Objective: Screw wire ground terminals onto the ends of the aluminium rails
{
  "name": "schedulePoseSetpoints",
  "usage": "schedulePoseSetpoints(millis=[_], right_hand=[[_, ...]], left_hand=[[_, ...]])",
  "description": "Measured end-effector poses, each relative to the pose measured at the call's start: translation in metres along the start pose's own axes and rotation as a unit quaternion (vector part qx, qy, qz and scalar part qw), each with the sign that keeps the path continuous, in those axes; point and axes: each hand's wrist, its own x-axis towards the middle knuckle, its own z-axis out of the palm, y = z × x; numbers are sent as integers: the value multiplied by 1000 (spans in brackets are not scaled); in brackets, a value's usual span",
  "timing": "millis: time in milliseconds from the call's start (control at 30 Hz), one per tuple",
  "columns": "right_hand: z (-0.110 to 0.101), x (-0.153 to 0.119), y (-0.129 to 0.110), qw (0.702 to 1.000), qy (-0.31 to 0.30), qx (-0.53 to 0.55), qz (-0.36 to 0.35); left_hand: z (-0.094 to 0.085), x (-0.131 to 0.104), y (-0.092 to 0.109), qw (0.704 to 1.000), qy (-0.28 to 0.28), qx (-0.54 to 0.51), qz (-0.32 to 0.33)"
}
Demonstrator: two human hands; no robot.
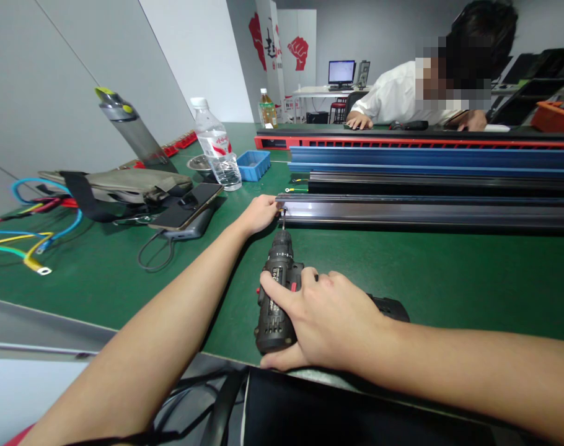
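My right hand (335, 316) is wrapped round a black cordless drill (273, 310), which lies on its side with its battery end toward the right. The drill's bit points away from me and meets the left end of a long dark metal rail (393, 212). My left hand (261, 214) is closed at that same end of the rail, its fingertips partly hidden behind the edge. Whether a screw sits at the bit's tip is too small to tell.
Behind the rail lie another dark rail (426, 181), a blue rail (403, 158) and a red slotted rail (379, 142). Leftward are a water bottle (219, 148), blue bin (254, 166), phone (189, 204), bag (119, 186) and cables (35, 238). A person (403, 93) leans over the far side.
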Motion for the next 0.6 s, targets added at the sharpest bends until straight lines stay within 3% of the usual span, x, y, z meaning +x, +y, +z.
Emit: schedulePoseSetpoints(millis=[600], right_hand=[[1, -1, 0, 1000, 7, -4, -4]], left_hand=[[0, 1, -2, 1000, -4, 18, 8]])
